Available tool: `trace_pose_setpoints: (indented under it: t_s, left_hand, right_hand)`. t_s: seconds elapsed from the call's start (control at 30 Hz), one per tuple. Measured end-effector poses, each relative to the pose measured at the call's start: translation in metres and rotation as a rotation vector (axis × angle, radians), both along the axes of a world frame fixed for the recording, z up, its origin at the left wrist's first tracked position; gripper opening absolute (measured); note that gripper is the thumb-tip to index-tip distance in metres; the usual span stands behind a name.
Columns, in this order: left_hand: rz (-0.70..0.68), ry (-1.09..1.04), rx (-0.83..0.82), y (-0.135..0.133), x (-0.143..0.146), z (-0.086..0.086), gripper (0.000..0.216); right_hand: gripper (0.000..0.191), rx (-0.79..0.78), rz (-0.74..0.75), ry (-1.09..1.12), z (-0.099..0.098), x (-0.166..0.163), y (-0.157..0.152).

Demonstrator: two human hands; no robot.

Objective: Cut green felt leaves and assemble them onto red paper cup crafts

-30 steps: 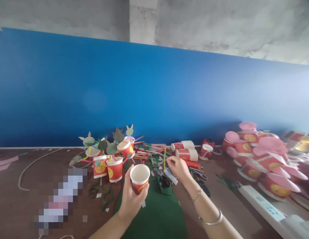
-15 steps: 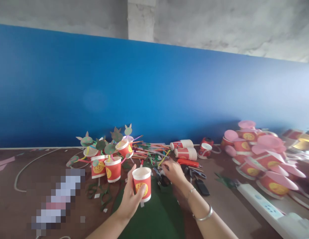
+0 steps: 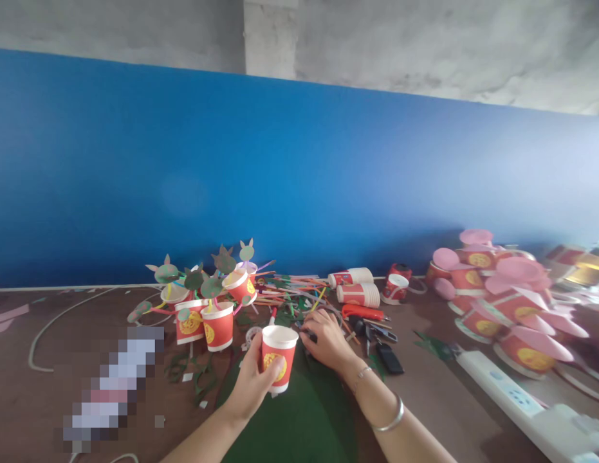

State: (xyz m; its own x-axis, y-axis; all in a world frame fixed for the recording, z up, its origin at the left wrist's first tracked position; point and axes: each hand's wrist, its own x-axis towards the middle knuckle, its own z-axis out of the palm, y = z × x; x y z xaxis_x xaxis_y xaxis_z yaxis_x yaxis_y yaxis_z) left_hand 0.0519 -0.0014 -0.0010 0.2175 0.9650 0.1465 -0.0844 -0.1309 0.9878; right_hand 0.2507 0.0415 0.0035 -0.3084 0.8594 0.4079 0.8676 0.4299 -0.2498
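My left hand point(image 3: 253, 379) is wrapped around a red paper cup point(image 3: 278, 360) with a white rim and a yellow emblem, upright with its mouth facing up. To its right, my right hand point(image 3: 325, 341) is low over the clutter with its fingers curled round a small black object point(image 3: 309, 334), mostly hidden by the hand. Under both hands lies dark green sheet material point(image 3: 299, 424). Just behind the left hand is a roll of tape point(image 3: 253, 335). Thin coloured sticks point(image 3: 289, 286) and green scraps are heaped beyond.
Red cups with green animal-head cutouts point(image 3: 218, 325) stand at left. Stacked cups point(image 3: 358, 295) lie behind a red-handled tool point(image 3: 364, 313). Nearby is a black key fob point(image 3: 389, 359). A white power strip point(image 3: 506, 386) and pink-topped cups point(image 3: 531, 354) occupy the right side.
My right hand has moved slightly left and down, and its fingers have closed round the black object. The left hand still holds the cup, now tilted a little differently and shifted slightly right.
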Motion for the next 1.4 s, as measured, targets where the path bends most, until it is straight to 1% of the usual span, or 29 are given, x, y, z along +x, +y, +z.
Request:
trace_pose_setpoints:
  t_s: [0.07, 0.13, 0.23, 0.37, 0.5, 0.57, 0.67, 0.73, 0.8, 0.87, 0.97, 1.03, 1.17, 1.27, 1.4]
  left_hand:
    - [0.009, 0.006, -0.001, 0.0, 0.0, -0.003, 0.051]
    - [0.057, -0.004, -0.001, 0.001, 0.001, -0.008, 0.057]
    - [0.12, -0.031, -0.031, 0.003, 0.0, -0.016, 0.063]
    - [0.089, -0.065, -0.123, 0.007, -0.002, -0.02, 0.064]
    - [0.091, -0.17, -0.2, 0.008, -0.002, -0.017, 0.062]
    - [0.075, -0.188, -0.193, 0.008, -0.001, -0.014, 0.063]
    - [0.039, -0.189, -0.118, 0.008, 0.001, -0.012, 0.072]
    - [0.042, -0.193, -0.081, 0.009, 0.003, -0.013, 0.077]
    - [0.082, -0.18, -0.068, 0.01, 0.003, -0.014, 0.074]
    - [0.118, -0.149, -0.067, 0.011, 0.003, -0.014, 0.066]
    - [0.132, -0.102, -0.065, 0.01, 0.002, -0.012, 0.054]
    - [0.127, -0.082, -0.056, 0.01, 0.001, -0.01, 0.051]
    - [0.146, -0.094, -0.031, 0.009, 0.001, -0.007, 0.048]
    - [0.155, -0.159, -0.035, 0.01, 0.002, -0.006, 0.051]
    - [0.146, -0.244, -0.07, 0.011, 0.001, -0.008, 0.059]
  right_hand:
    - [0.016, -0.012, -0.003, -0.025, 0.0, -0.001, 0.0]
    - [0.019, -0.03, -0.013, -0.049, 0.002, -0.003, -0.001]
    - [0.016, -0.098, -0.069, -0.108, 0.006, -0.007, -0.002]
    - [0.022, -0.254, -0.178, -0.201, 0.016, -0.013, -0.004]
    - [0.026, -0.315, -0.183, -0.22, 0.022, -0.016, -0.003]
    - [0.031, -0.33, -0.174, -0.226, 0.022, -0.016, -0.002]
    - [0.039, -0.352, -0.158, -0.234, 0.021, -0.015, -0.002]
    - [0.044, -0.374, -0.142, -0.237, 0.021, -0.013, -0.003]
    - [0.05, -0.393, -0.13, -0.237, 0.023, -0.012, -0.005]
    - [0.054, -0.401, -0.125, -0.245, 0.025, -0.012, -0.006]
    - [0.053, -0.378, -0.131, -0.268, 0.026, -0.015, -0.006]
    - [0.049, -0.341, -0.127, -0.272, 0.026, -0.017, -0.005]
    - [0.041, -0.271, -0.072, -0.235, 0.022, -0.012, -0.002]
    - [0.049, -0.264, -0.036, -0.127, 0.019, -0.004, 0.001]
    - [0.059, -0.325, -0.023, 0.062, 0.01, 0.006, 0.006]
